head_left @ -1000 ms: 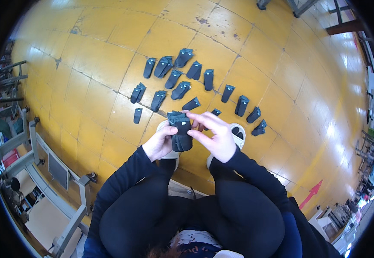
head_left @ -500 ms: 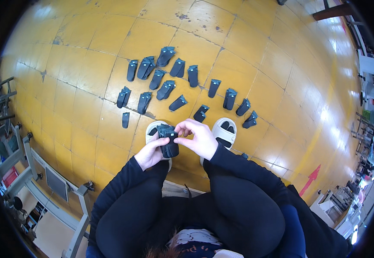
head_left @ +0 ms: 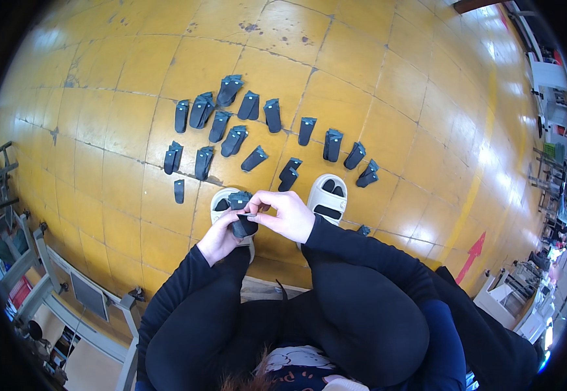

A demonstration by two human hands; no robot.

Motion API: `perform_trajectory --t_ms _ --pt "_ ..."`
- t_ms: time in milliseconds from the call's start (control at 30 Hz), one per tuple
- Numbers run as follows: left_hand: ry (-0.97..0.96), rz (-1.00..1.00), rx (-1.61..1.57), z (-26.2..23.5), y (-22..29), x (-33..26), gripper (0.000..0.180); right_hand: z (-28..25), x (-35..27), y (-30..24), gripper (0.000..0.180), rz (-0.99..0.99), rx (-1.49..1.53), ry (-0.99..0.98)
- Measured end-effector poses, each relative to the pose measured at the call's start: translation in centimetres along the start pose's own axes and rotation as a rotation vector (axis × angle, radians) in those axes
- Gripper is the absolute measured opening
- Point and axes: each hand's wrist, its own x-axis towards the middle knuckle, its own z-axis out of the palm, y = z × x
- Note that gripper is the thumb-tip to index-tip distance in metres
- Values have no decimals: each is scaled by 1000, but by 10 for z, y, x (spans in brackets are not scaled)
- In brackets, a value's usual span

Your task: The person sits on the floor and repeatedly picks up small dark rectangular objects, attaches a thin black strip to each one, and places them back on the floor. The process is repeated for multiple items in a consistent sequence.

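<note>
A grey metal frame (head_left: pixel 86 326) stands at the left, and on the yellow tiled floor (head_left: pixel 123 234) beside it lie scattered small, flat, black fabric bundles with teal upper ends (head_left: pixel 203 164). The left hand (head_left: pixel 217 241), thumb on top, grips a similar black fabric bundle topped with teal (head_left: pixel 245 228) between the knees and feet, while the right hand (head_left: pixel 286 216) pinches its edge between thumb and forefinger. Farther right are a cream open-toed slide (head_left: pixel 326 190) and a red floor arrow (head_left: pixel 471 258).
</note>
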Motion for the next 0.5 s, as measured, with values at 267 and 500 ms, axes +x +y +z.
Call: perform_trajectory --t_ms 267,500 --pt "58 24 191 -33 -21 17 35 -21 -12 83 15 250 -65 201" --pt "51 105 369 -47 -29 25 34 -30 -64 163 11 -18 -664 152"
